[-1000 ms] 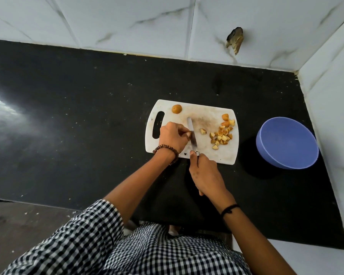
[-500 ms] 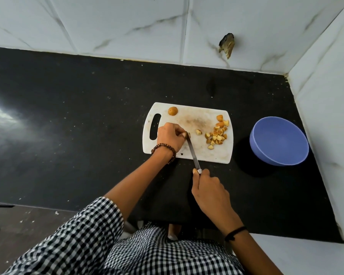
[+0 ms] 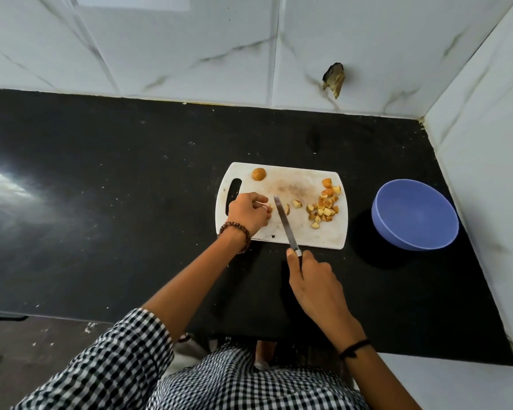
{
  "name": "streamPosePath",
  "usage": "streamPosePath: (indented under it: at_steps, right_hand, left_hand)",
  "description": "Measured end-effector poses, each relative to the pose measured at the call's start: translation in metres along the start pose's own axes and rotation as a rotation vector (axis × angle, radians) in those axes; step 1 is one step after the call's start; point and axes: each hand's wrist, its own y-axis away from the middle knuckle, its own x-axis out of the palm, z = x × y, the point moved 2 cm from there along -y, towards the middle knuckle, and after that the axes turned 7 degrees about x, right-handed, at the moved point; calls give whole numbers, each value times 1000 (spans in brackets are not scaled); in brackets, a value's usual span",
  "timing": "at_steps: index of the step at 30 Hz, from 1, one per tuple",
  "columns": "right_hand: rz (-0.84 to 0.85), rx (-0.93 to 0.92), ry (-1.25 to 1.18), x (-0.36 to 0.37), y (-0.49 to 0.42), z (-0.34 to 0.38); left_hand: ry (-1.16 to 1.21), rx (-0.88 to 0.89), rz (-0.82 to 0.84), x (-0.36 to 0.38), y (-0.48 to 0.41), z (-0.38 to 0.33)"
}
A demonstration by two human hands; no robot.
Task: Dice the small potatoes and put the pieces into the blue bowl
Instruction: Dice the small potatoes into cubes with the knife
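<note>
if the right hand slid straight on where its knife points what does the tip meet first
Bare white plastic cutting board first, then probably the whole round brown potato by the far edge; the steel knife in the right hand may just miss it.

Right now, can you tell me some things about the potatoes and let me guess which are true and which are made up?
1. The blue bowl is full of potato pieces. False: it is empty; the diced pieces lie on the cutting board.
2. The right hand holds the knife. True.
3. One whole potato sits on the board. True.
4. The bowl stands left of the board. False: it stands to its right.
5. The left hand lies flat on the counter. False: its fingers curl on a potato piece on the board.
</note>
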Motion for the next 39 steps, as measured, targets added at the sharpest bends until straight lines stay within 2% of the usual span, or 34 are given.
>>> streamPosePath:
  at_steps: [4,12,17,20,22,26,28,31,36,39]
  right_hand:
    - [-4,-17,69,9,-3,4]
    - [-90,22,46,-4,-2,-10]
    - [-65,-16,98,4,-7,3]
    - [-60,-5,131,8,-9,2]
    - [-50,3,149,9,-9,1]
    - [-39,3,162,8,-5,1]
    - [-48,-1,171,8,-4,0]
    - [-39,0,170,7,-4,-2]
    - [-39,7,176,7,-7,-2]
    - [-49,13,177,3,-7,-2]
  left_hand:
    - [-45,7,-46,-11,-3,5]
    - [-201,112,-37,-11,-7,6]
    - [-362,335,-196,-2,-5,-13]
    - [-512,545,-179,12,-10,-29]
    - [-669,623,-111,24,-16,-38]
    - [-1056,560,104,46,-28,-53]
    - [-1149,516,157,51,-32,-57]
    - [-1198,499,200,53,-35,-64]
    - [-1247,569,203,52,-34,-73]
    - [-1131,510,175,48,-39,-74]
